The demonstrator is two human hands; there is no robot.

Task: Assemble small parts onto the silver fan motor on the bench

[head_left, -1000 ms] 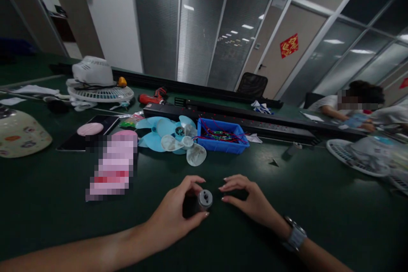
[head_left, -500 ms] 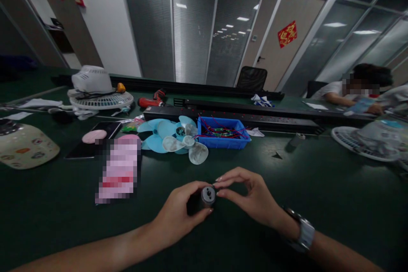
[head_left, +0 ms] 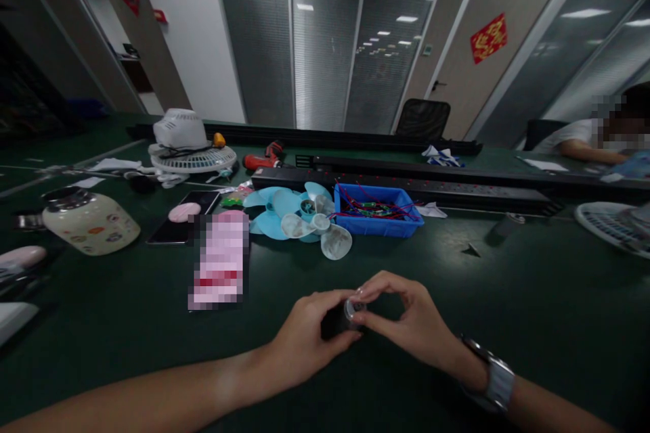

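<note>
- My left hand [head_left: 305, 342] wraps its fingers [head_left: 332, 298] around a small dark motor [head_left: 341, 320], clamped on its body just above the desk [head_left: 533, 298].
- My right hand [head_left: 411, 321] meets it from the other side, its fingers [head_left: 368, 292] pinched together on the motor's silvery end.
- A watch [head_left: 495, 382] sits on my right wrist.
- Just beyond my fingers lie pale blue and clear fan blades [head_left: 299, 216], with a blue bin [head_left: 378, 216] of wires beside them to the right.
- Farther beyond and to the left stand a white fan [head_left: 187, 145] and a red drill [head_left: 261, 159].
- Well off to the left lies a cream jar [head_left: 91, 223] on its side.
- Far to the right, another person's sleeve [head_left: 563, 135] shows at the desk.
</note>
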